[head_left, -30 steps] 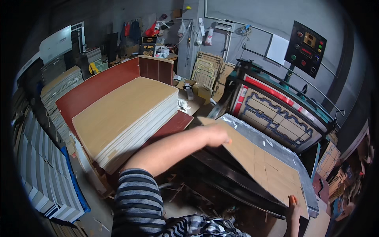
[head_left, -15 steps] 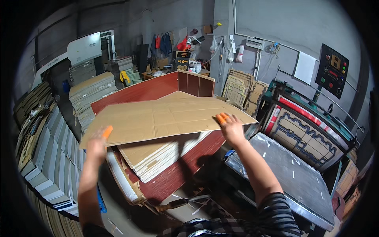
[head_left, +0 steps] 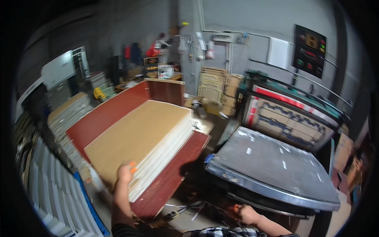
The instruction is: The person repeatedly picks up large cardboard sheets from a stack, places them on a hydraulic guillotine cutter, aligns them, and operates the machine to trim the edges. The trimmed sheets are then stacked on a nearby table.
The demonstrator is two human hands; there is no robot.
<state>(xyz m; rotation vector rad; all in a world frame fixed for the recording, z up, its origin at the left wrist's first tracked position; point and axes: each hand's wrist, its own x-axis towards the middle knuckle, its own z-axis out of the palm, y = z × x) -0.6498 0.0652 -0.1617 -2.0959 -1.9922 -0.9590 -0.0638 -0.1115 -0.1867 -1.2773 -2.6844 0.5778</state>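
My left hand (head_left: 125, 173), smeared by motion, is over the near edge of a stack of brown cardboard sheets (head_left: 136, 130) with white edges. Orange covers show on its fingertips; whether it touches the stack I cannot tell. The stack lies on a dark red board (head_left: 169, 177). Lower right, my right hand (head_left: 248, 215) is low in front of the metal bed (head_left: 272, 158) of a machine. Its fingers are curled in, with orange at the tips and nothing visible in them.
Beyond the bed stands the machine's upright plate with dark wavy strips (head_left: 292, 124). A control panel (head_left: 310, 51) rises at the back right. More stacked sheets (head_left: 59, 193) fill the left side. Red boards (head_left: 114, 112) wall the stack's far side. Cut-out boards (head_left: 213, 87) lean against the wall.
Both hands have come off the large cardboard sheet, which now lies flat with the stack. My right hand has dropped down toward the machine's front. The view has swung right.
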